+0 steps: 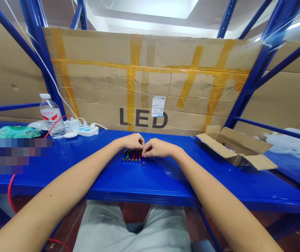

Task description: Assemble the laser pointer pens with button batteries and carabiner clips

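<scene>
Coloured tubes lay side by side in a short row on the blue tabletop, straight ahead at twelve o'clock from the person's lap. Green, red, dark and blue ones could be made out. The blue one at the three o'clock end sat a little nearer the person than the rest.

The left hand rested at the eleven o'clock corner of the row, its fingers curled narrow over the far ends of the tubes. The right hand lay at the two o'clock side. Its fingers were also drawn in close, with their tips touching the row's right end and almost meeting the left hand. Whether either hand actually gripped a tube could not be told.

At ten o'clock from the row, well apart, stood a clear water bottle with a white cap. A white power strip lay just beside it, and a green pack of wipes lay further out at nine o'clock. A red cable hung over the tabletop's near edge. At three o'clock sat an open cardboard box, with white cloth beyond it. A taped cardboard sheet marked "LED" stood upright behind everything at twelve o'clock.
</scene>
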Demonstrator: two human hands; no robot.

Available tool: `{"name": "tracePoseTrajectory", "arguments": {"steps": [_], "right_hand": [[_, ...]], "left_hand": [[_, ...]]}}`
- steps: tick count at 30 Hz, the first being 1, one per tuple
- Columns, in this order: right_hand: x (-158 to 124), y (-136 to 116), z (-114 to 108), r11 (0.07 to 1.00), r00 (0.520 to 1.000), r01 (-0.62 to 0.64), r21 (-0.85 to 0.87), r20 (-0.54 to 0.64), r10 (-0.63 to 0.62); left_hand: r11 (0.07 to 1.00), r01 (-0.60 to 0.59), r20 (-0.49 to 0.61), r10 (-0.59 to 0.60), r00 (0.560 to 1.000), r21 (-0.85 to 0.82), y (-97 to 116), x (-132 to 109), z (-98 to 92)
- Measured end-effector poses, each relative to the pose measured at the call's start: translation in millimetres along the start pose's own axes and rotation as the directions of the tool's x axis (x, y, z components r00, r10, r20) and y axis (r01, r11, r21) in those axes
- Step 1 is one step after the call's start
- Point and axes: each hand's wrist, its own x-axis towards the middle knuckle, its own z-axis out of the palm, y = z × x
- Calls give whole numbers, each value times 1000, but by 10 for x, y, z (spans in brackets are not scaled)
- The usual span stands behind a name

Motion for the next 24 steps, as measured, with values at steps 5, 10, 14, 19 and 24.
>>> {"name": "tracePoseTrajectory", "arguments": {"steps": [5, 10, 14, 19, 24], "right_hand": [[-50, -60, -30, 998, 987, -4, 61, 163, -6], [-64, -120, -13, 996, 959, -85, -30, 270, 90], [-144, -43, -164, 996, 968, -82, -33, 235, 87], [-280, 344, -456, 989, 976, -120, 92, -172, 134], [-275, 623, -475, 918, 834, -397, -15, -423, 354]], "left_hand": [[998, 55, -86, -52, 995, 30, -33, 11, 4], [983, 160, -248, -135, 959, 86, -166, 12, -63], [992, 56, -336, -16, 942, 110, -160, 16, -82], [965, -132, -183, 175, 967, 227, 85, 12, 9], [920, -127, -170, 202, 964, 371, 93, 48, 110]]}}
